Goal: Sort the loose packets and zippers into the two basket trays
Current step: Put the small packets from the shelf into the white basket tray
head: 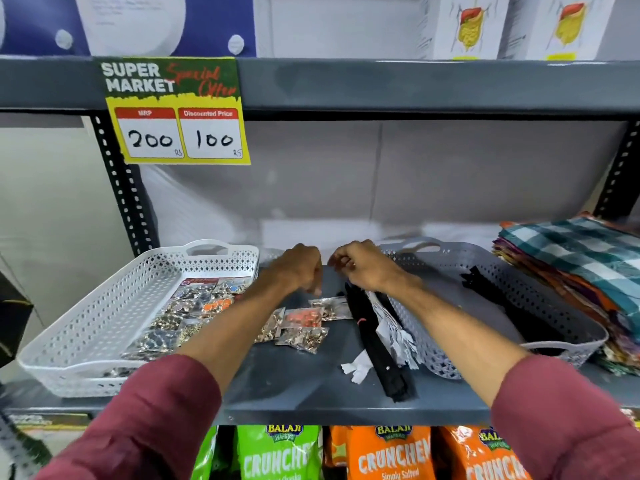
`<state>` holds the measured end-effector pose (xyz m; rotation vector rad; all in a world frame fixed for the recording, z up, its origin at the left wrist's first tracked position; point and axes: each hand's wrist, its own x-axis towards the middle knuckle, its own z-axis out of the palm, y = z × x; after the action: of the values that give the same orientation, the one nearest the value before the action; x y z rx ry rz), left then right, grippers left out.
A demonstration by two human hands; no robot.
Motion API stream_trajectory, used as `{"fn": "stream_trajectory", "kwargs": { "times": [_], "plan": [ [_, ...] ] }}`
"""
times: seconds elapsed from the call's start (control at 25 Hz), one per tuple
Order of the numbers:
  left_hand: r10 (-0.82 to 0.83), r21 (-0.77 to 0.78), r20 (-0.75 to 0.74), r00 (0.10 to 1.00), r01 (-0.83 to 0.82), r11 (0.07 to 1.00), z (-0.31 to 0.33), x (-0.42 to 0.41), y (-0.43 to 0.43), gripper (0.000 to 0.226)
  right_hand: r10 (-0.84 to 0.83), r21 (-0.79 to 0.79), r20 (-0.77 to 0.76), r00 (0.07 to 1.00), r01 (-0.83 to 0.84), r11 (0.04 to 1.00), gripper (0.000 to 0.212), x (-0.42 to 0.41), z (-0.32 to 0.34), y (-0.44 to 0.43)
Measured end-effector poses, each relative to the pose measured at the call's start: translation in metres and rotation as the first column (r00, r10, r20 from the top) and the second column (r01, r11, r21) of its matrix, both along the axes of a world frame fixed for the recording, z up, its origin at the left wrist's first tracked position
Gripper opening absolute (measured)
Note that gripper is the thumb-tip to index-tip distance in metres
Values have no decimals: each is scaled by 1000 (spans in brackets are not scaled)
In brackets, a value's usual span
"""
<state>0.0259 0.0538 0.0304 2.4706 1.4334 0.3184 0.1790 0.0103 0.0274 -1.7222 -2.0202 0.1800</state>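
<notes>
Left grip hangs loosely curled, empty, just above loose packets; right grip's closure unclear; zippers run near-to-far beneath it.

open shelf centre, white tray left, grey tray right

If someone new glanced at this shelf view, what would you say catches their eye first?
Probably the yellow price sign hanging from the upper shelf edge at top left, reading 200 and 100. Next, the left hand and right hand hovering mid-shelf over loose packets and black zippers, between the white basket tray on the left and the grey basket tray on the right.
</notes>
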Motion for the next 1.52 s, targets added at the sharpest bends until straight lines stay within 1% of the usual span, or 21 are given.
{"fn": "stream_trajectory", "kwargs": {
  "times": [0.08, 0.12, 0.16, 0.2, 0.32, 0.4, 0.44, 0.52, 0.6, 0.64, 0.68, 0.76, 0.84, 0.96, 1.04, 1.2, 1.28, 1.36, 1.4, 1.48, 1.52],
  "plan": [
    [-36, -126, -173, 984, 14, 992, -12, -7, 7, 24, 56, -137, 202, 978, -28, 990, 34, -11, -13, 10],
    [-62, -170, -222, 973, 24, 985, -19, -10, 9, 26, 77, -211, 302, 950, -12, 977, 33, -15, -21, 13],
    [-83, -199, -236, 968, 35, 979, -25, -10, 10, 27, 94, -265, 367, 926, 7, 964, 31, -17, -30, 16],
    [-100, -212, -231, 968, 50, 976, -29, -11, 10, 27, 98, -297, 384, 918, 22, 955, 29, -18, -37, 20],
    [-118, -238, -193, 974, 71, 969, -29, -15, 8, 30, 36, -319, 296, 954, 63, 946, 34, -18, -42, 27],
    [-127, -281, -177, 976, 74, 957, -30, -17, 11, 34, -30, -297, 232, 972, 101, 949, 44, -16, -37, 29],
    [-129, -288, -172, 977, 75, 955, -29, -18, 13, 36, -63, -276, 182, 981, 112, 955, 45, -14, -35, 31],
    [-118, -270, -125, 985, 80, 960, -26, -21, 15, 43, -115, -216, 58, 992, 125, 968, 36, -11, -33, 34],
    [-87, -213, -41, 995, 76, 974, -18, -25, 19, 51, -171, -151, -53, 984, 162, 975, 28, -10, -28, 35],
    [-66, -153, -27, 997, 61, 986, -12, -27, 22, 52, -196, -122, -104, 975, 183, 976, 28, -10, -25, 34],
    [-41, -82, -46, 998, 37, 996, -6, -31, 28, 52, -220, -106, -150, 964, 206, 973, 29, -12, -22, 33],
    [12, 40, -136, 991, -7, 999, 7, -41, 42, 48, -253, -140, -239, 937, 224, 964, 32, -19, -13, 31],
    [58, 66, -195, 979, -45, 997, 15, -49, 53, 37, -233, -238, -285, 930, 167, 957, 32, -29, -8, 28],
    [100, 81, -217, 971, -84, 993, 9, -50, 59, 25, -182, -438, -241, 953, 60, 897, 29, -50, -7, 23],
    [117, 104, -228, 967, -95, 990, -2, -50, 60, 23, -172, -490, -287, 942, 10, 872, 20, -64, -12, 23],
    [92, 89, -281, 955, -69, 994, -20, -53, 64, 29, -160, -433, -310, 937, 10, 901, 26, -83, -30, 23],
    [86, 126, -304, 949, -49, 991, -25, -54, 63, 22, -132, -359, -237, 963, 40, 932, 30, -85, -37, 20],
    [72, 157, -336, 939, -20, 987, -31, -55, 63, 22, -118, -270, -157, 981, 72, 960, 35, -79, -40, 18],
    [66, 161, -309, 949, -16, 987, -31, -55, 62, 24, -122, -239, -140, 983, 86, 967, 39, -73, -39, 17],
    [29, 180, -187, 982, 5, 984, -26, -57, 59, 27, -130, -197, -145, 981, 100, 975, 39, -60, -31, 9],
    [-34, 195, -146, 989, 63, 979, -23, -58, 57, 26, -135, -183, -152, 979, 106, 977, 36, -54, -26, 4]
  ]
}}
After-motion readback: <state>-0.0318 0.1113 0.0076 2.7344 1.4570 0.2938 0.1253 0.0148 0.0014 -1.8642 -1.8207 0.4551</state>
